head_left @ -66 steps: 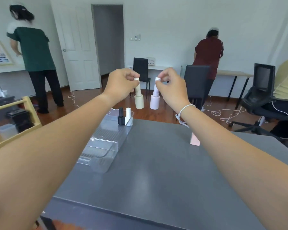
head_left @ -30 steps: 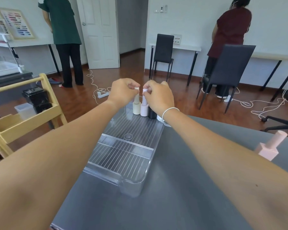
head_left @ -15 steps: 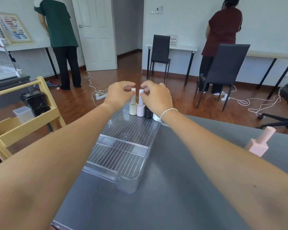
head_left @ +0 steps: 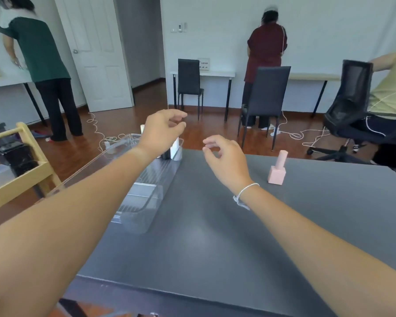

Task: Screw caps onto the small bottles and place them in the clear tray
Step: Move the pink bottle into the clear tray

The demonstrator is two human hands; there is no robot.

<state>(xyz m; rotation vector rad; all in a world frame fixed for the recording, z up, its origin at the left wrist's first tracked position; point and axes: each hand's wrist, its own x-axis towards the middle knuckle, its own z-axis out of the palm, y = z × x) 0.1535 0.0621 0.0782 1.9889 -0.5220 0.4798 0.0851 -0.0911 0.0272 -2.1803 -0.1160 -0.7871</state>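
The counter (head_left: 215, 236) under my arms is a broad slab of matt dark grey, smooth, with a straight near edge. Along its left edge lies the clear tray (head_left: 144, 202), a long rectangular box of see-through plastic with rounded corners, a ribbed floor and a low divider across its middle. Its near compartment holds nothing I can see. At its far end stand capped small bottles, mostly hidden behind my left wrist: a white bottle (head_left: 175, 146) against the far right corner, a dark bottle (head_left: 165, 154) just beside it, and a pale cap (head_left: 142, 128) showing to the left of my hand. How many stand there in all I cannot tell.

Towards the counter's far right edge, well apart from the tray, a pink bottle (head_left: 277, 172) stands upright: a squat square matt body with a tall cylindrical cap.

My left hand (head_left: 162, 131) hangs above the tray's far end, its grip loose, fingers lightly curled and holding nothing. My right hand (head_left: 226, 156) hovers over the counter between tray and pink bottle, its grip likewise slack and empty, a thin white string bracelet (head_left: 246, 191) round the wrist.
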